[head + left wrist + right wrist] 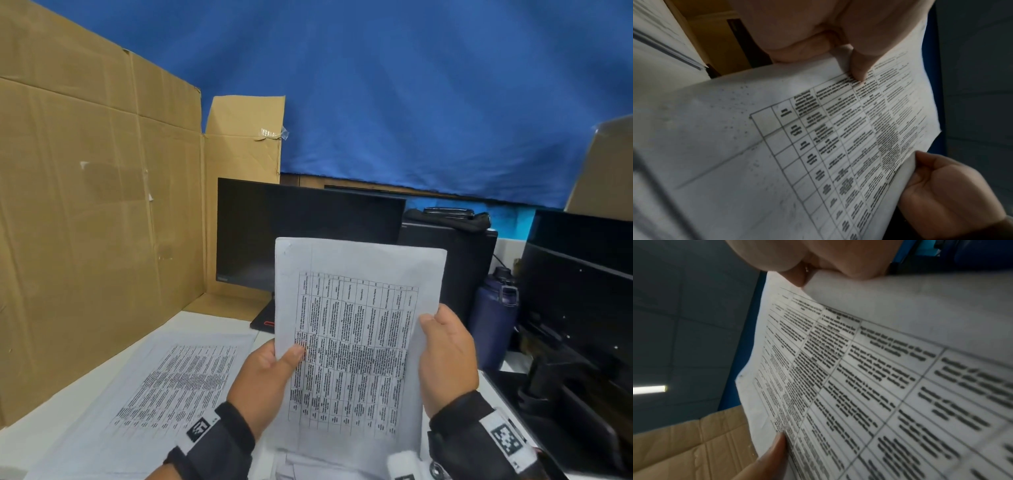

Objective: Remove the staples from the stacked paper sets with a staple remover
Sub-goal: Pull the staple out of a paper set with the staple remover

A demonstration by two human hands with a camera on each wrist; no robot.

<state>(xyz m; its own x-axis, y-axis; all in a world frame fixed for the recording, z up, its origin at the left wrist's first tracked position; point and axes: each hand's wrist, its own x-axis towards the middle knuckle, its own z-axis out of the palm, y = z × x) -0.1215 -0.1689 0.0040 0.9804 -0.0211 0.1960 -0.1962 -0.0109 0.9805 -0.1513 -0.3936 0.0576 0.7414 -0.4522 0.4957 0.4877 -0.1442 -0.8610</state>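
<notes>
I hold a paper set (356,329) printed with a table upright in front of me. My left hand (274,370) pinches its left edge, thumb on the printed face. My right hand (445,353) grips the right edge, where the top sheet curls back. The left wrist view shows the same paper set (777,146) with my left thumb (859,68) on it and my right hand (941,186) at the far edge. The right wrist view shows the sheet (859,386) close up with my right hand (818,269) above it. No staple or staple remover shows.
Another printed sheet (164,387) lies flat on the white desk (27,442) at the left. More papers (308,466) lie under my wrists. Cardboard panels (96,205) stand left; a dark monitor (301,233), a blue bottle (493,322) and black equipment (575,294) stand behind and right.
</notes>
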